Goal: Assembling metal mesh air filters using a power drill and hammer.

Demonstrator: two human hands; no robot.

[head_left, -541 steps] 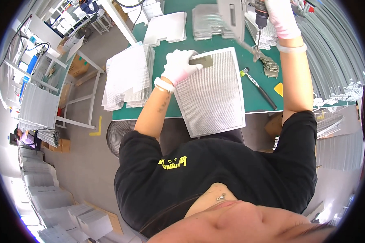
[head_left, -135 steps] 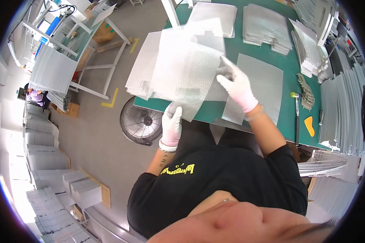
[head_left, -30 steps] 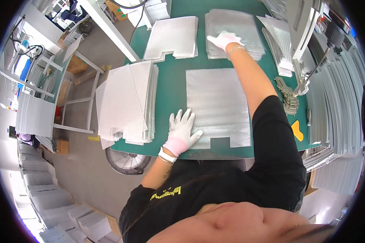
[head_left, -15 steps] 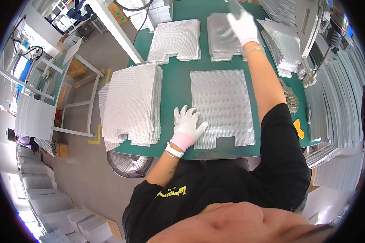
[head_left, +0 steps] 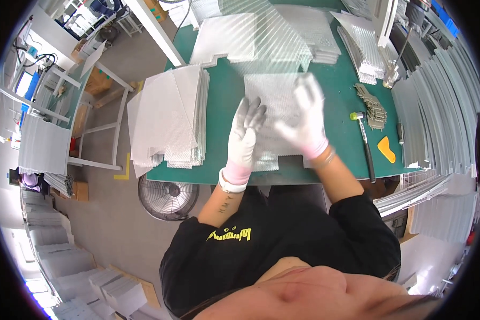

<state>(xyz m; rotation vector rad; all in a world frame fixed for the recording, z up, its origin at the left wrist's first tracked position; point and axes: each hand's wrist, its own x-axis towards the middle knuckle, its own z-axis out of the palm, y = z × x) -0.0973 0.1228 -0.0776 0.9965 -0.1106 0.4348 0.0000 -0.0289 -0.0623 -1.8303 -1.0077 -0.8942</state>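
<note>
A see-through ribbed sheet (head_left: 274,40), blurred by motion, hangs tilted over the far side of the table, its lower corner just beyond my right fingertips. My right hand (head_left: 305,117), in a white glove with a pink cuff, has its thumb spread from its fingers; whether the fingertips touch the sheet is unclear. Gloved alike, my left hand (head_left: 243,136) is raised with fingers extended and grips nothing. Below and between both hands lies a notched mesh-patterned sheet (head_left: 274,93) on the green table (head_left: 226,98), partly covered by the hands.
Stacks of similar sheets stand at left (head_left: 168,114), far left (head_left: 213,37) and far right (head_left: 322,34). Along the right side are greenish-grey metal parts (head_left: 375,109), a hammer (head_left: 365,144), an orange scraper (head_left: 386,149) and a screwdriver (head_left: 400,133). A fan (head_left: 170,197) stands below the table's edge.
My right hand has come back from the far stack toward me. The see-through sheet has swung out over the table. My left hand has lifted off the sheet, and the hammer has come into view.
</note>
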